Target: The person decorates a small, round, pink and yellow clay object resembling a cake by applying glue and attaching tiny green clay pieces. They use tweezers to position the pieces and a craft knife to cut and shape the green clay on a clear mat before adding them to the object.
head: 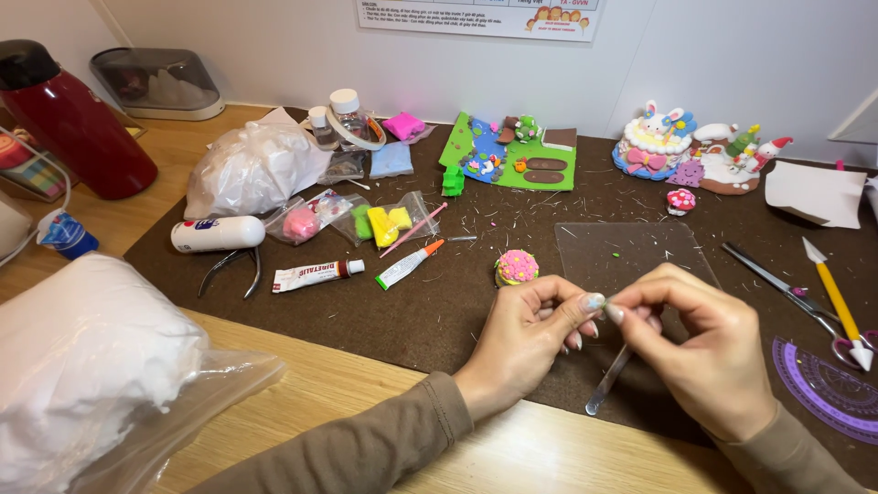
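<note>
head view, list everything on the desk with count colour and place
thermos: 1, red, far left
white bags: 2, back left and near left
clay packets: several, pink, green, yellow, centre left
tubes: 2, white, centre
nippers: 1, metal, by the tubes
clay cake: 1, pink and yellow, centre
clay scene: 1, green and blue, back
clay figures: several, mixed, back right
clear sheet: 1, centre right
scissors: 1, right
yellow tool: 1, right
protractor: 1, purple, near right
left hand: fingers pinching something tiny
right hand: holding a clear stick

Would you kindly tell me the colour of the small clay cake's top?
Pink with tiny dots, on the small clay cake, seen in the head view.
</note>
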